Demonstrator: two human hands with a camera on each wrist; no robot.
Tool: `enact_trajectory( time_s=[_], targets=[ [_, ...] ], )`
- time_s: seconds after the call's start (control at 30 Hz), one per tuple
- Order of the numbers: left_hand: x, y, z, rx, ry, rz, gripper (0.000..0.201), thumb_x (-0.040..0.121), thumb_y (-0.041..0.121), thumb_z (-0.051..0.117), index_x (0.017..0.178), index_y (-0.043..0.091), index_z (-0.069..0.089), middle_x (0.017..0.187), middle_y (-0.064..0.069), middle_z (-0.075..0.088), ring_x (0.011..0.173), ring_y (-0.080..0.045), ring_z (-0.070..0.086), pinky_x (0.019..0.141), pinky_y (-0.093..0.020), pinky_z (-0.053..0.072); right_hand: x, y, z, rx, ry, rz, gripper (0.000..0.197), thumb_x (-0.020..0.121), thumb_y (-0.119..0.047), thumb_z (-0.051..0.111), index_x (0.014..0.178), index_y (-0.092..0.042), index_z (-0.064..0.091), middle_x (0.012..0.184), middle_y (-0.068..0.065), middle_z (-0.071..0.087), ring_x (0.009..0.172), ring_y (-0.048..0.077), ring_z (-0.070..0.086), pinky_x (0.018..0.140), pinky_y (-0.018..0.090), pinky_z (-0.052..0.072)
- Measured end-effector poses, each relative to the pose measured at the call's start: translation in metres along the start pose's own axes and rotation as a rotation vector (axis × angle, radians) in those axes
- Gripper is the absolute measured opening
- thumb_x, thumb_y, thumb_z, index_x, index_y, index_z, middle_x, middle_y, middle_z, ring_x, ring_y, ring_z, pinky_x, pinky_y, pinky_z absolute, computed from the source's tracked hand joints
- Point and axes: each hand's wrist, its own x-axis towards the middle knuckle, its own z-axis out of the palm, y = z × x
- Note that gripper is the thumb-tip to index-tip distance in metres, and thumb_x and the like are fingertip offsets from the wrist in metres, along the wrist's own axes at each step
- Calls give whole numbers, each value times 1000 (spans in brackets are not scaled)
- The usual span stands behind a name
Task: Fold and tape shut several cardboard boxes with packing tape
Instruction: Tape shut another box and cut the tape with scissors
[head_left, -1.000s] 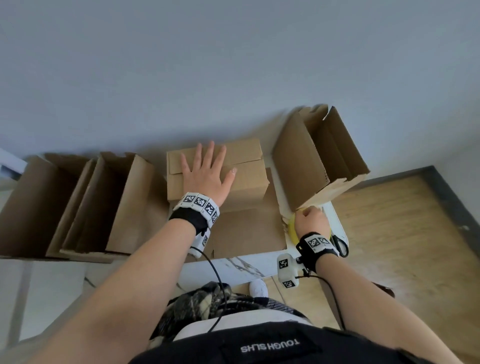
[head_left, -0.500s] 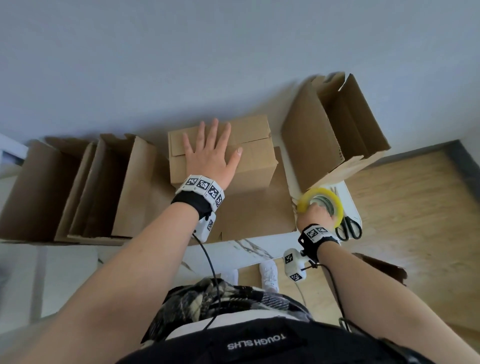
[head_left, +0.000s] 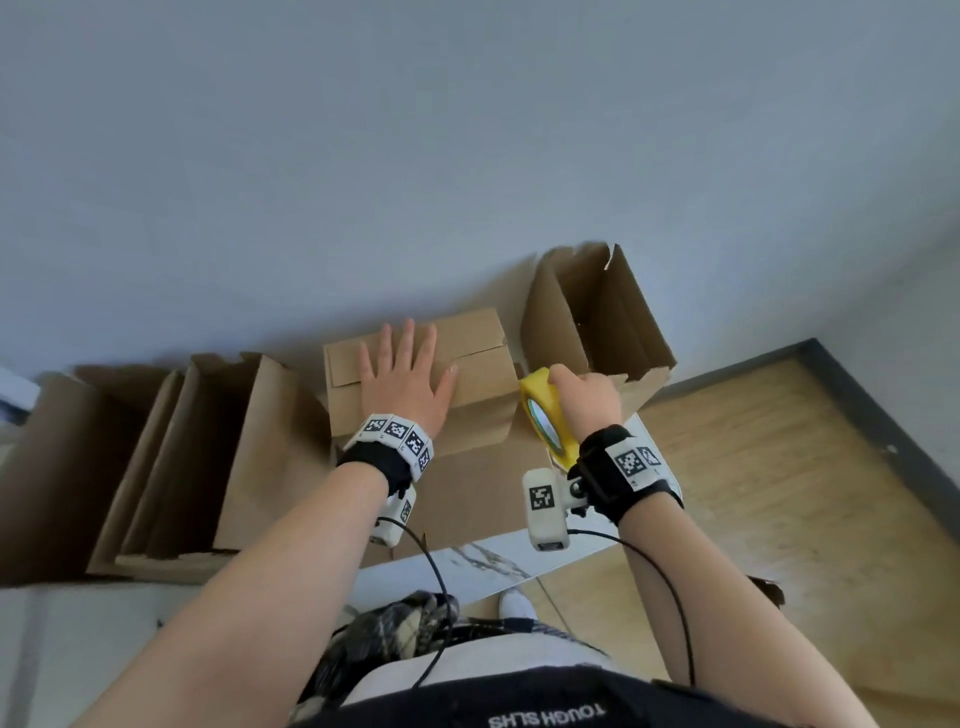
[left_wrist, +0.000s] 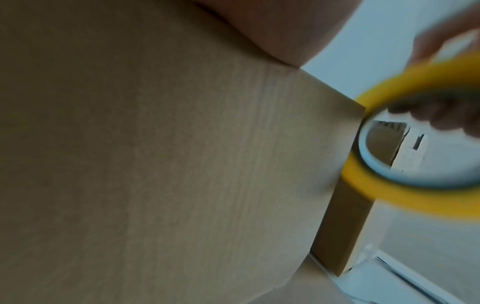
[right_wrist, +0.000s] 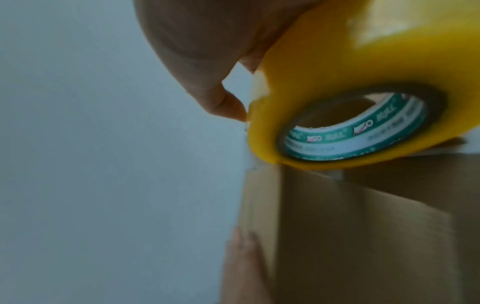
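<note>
A closed cardboard box (head_left: 480, 374) stands on the table against the wall. My left hand (head_left: 402, 374) lies flat on its top flaps with fingers spread; the left wrist view shows the box side (left_wrist: 182, 164) up close. My right hand (head_left: 587, 397) grips a yellow roll of packing tape (head_left: 545, 410) on edge at the box's right side. In the right wrist view the tape roll (right_wrist: 363, 102) hangs just above the box corner (right_wrist: 350, 226), thumb at its rim. In the left wrist view the tape roll (left_wrist: 405, 144) is blurred.
An open, unfolded box (head_left: 597, 327) leans at the right behind the tape. Two more open boxes (head_left: 208, 457) lie on their sides at the left. A flat cardboard sheet (head_left: 467, 493) lies on the white marbled table (head_left: 467, 566). Wooden floor (head_left: 779, 493) lies to the right.
My right hand lifted the tape roll from the table's right edge and carried it up and left to the closed box's right side. The left hand stayed flat on the box.
</note>
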Motion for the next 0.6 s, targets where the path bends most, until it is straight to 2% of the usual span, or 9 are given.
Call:
enact_trajectory(
  time_s=[0.03,0.1,0.2,0.3,0.33,0.4,0.5,0.6],
  targets=[
    [0,0,0,5,-3,-3,68,98,63,8,158,32,1,166,3,-4,153,-25,-9,121,-54,-5,-5,-11,-4,72,15,-35,29,90,-31,53,71,-9,48,67,3,41,66,20,42,60,33,33],
    [0,0,-1,7,-7,-3,68,98,63,10,158,32,0,166,3,-5,153,-25,-9,121,-54,-5,-14,-33,-13,207,39,-87,26,89,-29,53,74,-8,49,71,8,41,67,19,39,60,33,30],
    [1,0,-3,-6,-23,-6,67,99,62,11,158,33,-1,166,3,-8,153,-25,-10,121,-54,-7,-22,-65,-23,392,15,-117,25,85,-32,53,78,-9,51,82,12,44,77,24,43,69,35,34],
    [2,0,-6,-47,-24,0,66,100,61,14,158,33,0,166,3,-8,153,-24,-10,121,-53,-11,-22,-85,-20,614,-176,-33,26,69,-42,59,79,-17,60,89,13,59,86,28,57,86,40,46],
    [2,-1,-7,-71,-26,1,65,100,60,15,158,33,1,166,4,-8,153,-23,-10,120,-52,-13,-23,-90,-17,705,-260,1,22,72,-39,60,79,-19,61,86,10,61,85,27,59,87,41,47],
    [5,-4,-7,-119,-35,0,62,102,54,22,158,33,4,166,5,-6,153,-22,-10,119,-50,-14,-25,-94,-10,854,-395,69,18,87,-31,56,77,-17,60,75,5,60,71,24,60,80,35,49],
    [11,-11,-6,-211,-13,1,55,105,36,33,157,33,14,166,8,5,153,-18,-3,122,-50,-6,-25,-96,3,960,-513,198,35,98,-26,48,70,-10,61,59,6,62,48,21,62,64,32,47],
    [14,-18,-13,-571,36,-25,54,99,11,48,148,32,38,159,6,32,152,-15,11,121,-43,-9,-19,-88,16,1033,-558,300,28,96,-24,49,78,-7,61,69,8,61,54,21,60,60,27,53]
  ],
)
